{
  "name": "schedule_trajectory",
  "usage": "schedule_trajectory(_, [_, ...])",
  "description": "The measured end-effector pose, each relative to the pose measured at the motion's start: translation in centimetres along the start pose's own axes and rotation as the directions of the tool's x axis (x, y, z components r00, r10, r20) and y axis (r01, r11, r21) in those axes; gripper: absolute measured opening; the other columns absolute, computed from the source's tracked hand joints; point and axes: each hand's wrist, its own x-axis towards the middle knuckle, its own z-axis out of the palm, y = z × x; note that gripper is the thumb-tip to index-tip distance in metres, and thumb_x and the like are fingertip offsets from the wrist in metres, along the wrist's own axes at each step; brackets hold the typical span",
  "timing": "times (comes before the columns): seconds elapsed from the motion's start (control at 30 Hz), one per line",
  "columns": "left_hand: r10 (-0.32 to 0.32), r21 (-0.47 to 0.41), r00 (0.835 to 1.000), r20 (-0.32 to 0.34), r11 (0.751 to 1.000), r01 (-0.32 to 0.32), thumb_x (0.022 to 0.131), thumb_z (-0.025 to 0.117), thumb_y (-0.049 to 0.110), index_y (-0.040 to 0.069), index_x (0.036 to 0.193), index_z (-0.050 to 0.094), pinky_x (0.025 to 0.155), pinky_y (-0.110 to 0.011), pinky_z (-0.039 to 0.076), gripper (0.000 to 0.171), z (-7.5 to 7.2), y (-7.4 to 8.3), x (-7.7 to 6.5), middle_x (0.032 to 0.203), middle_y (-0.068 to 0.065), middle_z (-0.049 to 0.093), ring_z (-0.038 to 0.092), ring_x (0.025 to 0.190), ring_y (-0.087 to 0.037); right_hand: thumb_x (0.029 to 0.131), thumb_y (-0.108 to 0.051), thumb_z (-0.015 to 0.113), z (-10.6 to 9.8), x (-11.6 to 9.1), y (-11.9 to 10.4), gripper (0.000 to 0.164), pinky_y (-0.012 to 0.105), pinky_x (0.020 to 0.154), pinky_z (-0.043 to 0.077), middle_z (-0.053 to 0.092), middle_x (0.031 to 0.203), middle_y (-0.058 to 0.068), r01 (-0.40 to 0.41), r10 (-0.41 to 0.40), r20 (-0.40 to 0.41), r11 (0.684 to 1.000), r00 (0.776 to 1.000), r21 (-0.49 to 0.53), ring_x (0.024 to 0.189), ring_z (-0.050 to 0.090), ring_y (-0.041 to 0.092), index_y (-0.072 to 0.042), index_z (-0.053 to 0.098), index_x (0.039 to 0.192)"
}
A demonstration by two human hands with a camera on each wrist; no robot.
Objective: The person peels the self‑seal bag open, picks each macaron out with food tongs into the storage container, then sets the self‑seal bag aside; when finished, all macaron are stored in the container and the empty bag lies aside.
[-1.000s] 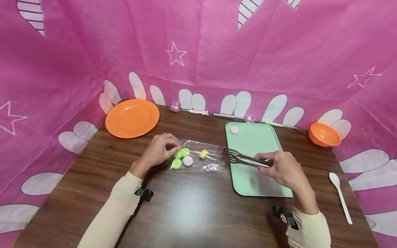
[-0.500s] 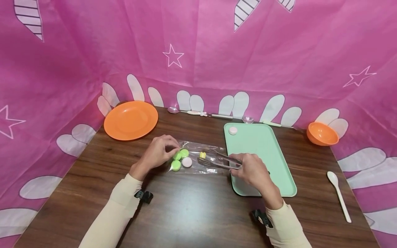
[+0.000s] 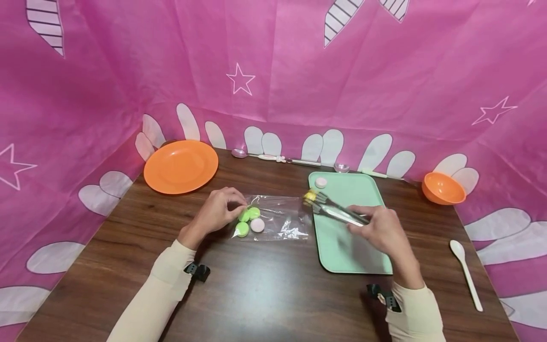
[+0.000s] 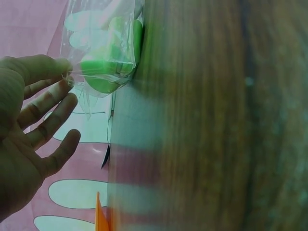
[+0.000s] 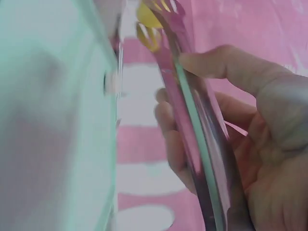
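Note:
My left hand [image 3: 220,209] pinches the closed end of a clear plastic bag [image 3: 278,213] between thumb and fingertips. Inside the bag lie several green macarons [image 3: 242,230] and one pale pink macaron [image 3: 257,225]; in the left wrist view the green macarons [image 4: 103,72] sit close to the pinching fingers. My right hand [image 3: 382,228] grips metal tongs [image 3: 342,213], whose slotted tips hold a yellow macaron [image 3: 310,195] over the left edge of the green tray [image 3: 350,247]. The right wrist view shows the yellow macaron [image 5: 149,15] clamped between the tong ends.
Another pale pink macaron [image 3: 321,182] lies in the tray's far left corner. An orange plate [image 3: 181,166] stands back left, an orange bowl [image 3: 443,188] back right. A white spoon [image 3: 466,275] lies at the right. Several utensils, including a ladle [image 3: 341,167], line the back edge.
My right hand moved left with the tongs into the bag, then back right, drawing the yellow macaron out to the tray's edge. The left hand stayed on the bag.

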Motion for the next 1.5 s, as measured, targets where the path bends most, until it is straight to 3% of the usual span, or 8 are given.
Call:
schedule_trajectory(0.2, [0.010, 0.004, 1.000, -0.001, 1.000, -0.010, 0.094, 0.082, 0.007, 0.006, 0.100, 0.086, 0.097, -0.050, 0.059, 0.008, 0.1, -0.1, -0.1, 0.104, -0.008, 0.080, 0.073, 0.103, -0.028, 0.087, -0.020, 0.086, 0.2, 0.5, 3.5, 0.048, 0.032, 0.062, 0.038, 0.076, 0.101, 0.028, -0.209, 0.211, -0.145, 0.977, 0.967, 0.027, 0.080, 0.056, 0.032, -0.005, 0.076, 0.131])
schedule_trajectory(0.47, [0.008, 0.000, 1.000, -0.002, 1.000, -0.008, 0.093, 0.082, 0.007, 0.006, 0.100, 0.086, 0.098, -0.050, 0.059, 0.008, 0.0, 0.1, 0.0, 0.104, -0.008, 0.080, 0.073, 0.103, -0.028, 0.092, -0.026, 0.083, 0.6, 0.7, 5.2, 0.063, 0.037, 0.067, 0.039, 0.070, 0.121, 0.036, -0.362, 0.366, -0.165, 0.931, 0.916, 0.052, 0.091, 0.056, 0.042, 0.000, 0.064, 0.146])
schedule_trajectory(0.67, [0.007, -0.008, 1.000, 0.004, 1.000, -0.007, 0.094, 0.082, 0.007, 0.005, 0.101, 0.085, 0.098, -0.050, 0.059, 0.008, 0.1, 0.2, 0.1, 0.104, -0.008, 0.080, 0.073, 0.103, -0.028, 0.088, -0.022, 0.087, -2.0, -0.5, 3.3, 0.053, 0.033, 0.062, 0.039, 0.076, 0.105, 0.028, -0.204, 0.202, -0.142, 0.979, 0.969, -0.002, 0.083, 0.058, 0.035, -0.004, 0.073, 0.136])
schedule_trajectory(0.8, [0.013, -0.006, 1.000, -0.001, 1.000, -0.013, 0.093, 0.082, 0.007, 0.005, 0.101, 0.085, 0.098, -0.050, 0.059, 0.008, 0.0, 0.2, 0.1, 0.104, -0.009, 0.080, 0.073, 0.103, -0.028, 0.086, -0.016, 0.088, -3.1, -1.1, 1.4, 0.041, 0.028, 0.055, 0.038, 0.075, 0.085, 0.012, -0.082, 0.082, 0.005, 0.997, 0.997, 0.013, 0.074, 0.053, 0.019, -0.008, 0.080, 0.126])
schedule_trajectory(0.97, [0.013, -0.002, 1.000, 0.001, 1.000, -0.013, 0.093, 0.082, 0.007, 0.005, 0.101, 0.085, 0.098, -0.050, 0.059, 0.008, 0.1, 0.2, 0.1, 0.104, -0.009, 0.080, 0.073, 0.103, -0.028, 0.084, -0.012, 0.086, -2.3, -1.2, -0.1, 0.031, 0.027, 0.051, 0.036, 0.066, 0.070, -0.004, 0.000, 0.000, 0.146, 1.000, 0.989, 0.000, 0.064, 0.049, 0.013, -0.015, 0.084, 0.115])
schedule_trajectory(1.13, [0.007, -0.006, 1.000, 0.009, 1.000, -0.007, 0.094, 0.082, 0.008, 0.005, 0.102, 0.085, 0.099, -0.050, 0.059, 0.009, 0.1, 0.2, 0.1, 0.105, -0.009, 0.080, 0.073, 0.104, -0.028, 0.082, -0.011, 0.084, 0.4, -0.5, -1.3, 0.032, 0.028, 0.050, 0.036, 0.058, 0.065, -0.006, 0.037, -0.029, 0.193, 0.999, 0.981, -0.037, 0.060, 0.047, 0.013, -0.020, 0.085, 0.113])
schedule_trajectory(1.3, [0.002, -0.008, 1.000, 0.008, 1.000, -0.002, 0.094, 0.082, 0.007, 0.005, 0.101, 0.085, 0.099, -0.051, 0.059, 0.009, 0.1, 0.2, 0.0, 0.105, -0.009, 0.080, 0.072, 0.104, -0.028, 0.080, -0.011, 0.084, 2.9, 0.1, -2.7, 0.034, 0.030, 0.053, 0.039, 0.066, 0.072, -0.004, 0.100, -0.092, 0.197, 0.994, 0.976, -0.031, 0.064, 0.050, 0.014, -0.021, 0.084, 0.113])
schedule_trajectory(1.5, [0.020, -0.009, 1.000, 0.000, 1.000, -0.020, 0.093, 0.082, 0.007, 0.005, 0.100, 0.085, 0.097, -0.050, 0.059, 0.007, 0.2, 0.2, 0.0, 0.103, -0.008, 0.080, 0.073, 0.103, -0.028, 0.079, -0.013, 0.089, 5.0, 0.2, -3.9, 0.042, 0.032, 0.062, 0.048, 0.081, 0.100, 0.007, 0.185, -0.181, 0.146, 0.983, 0.973, -0.014, 0.079, 0.064, 0.019, -0.015, 0.081, 0.121])
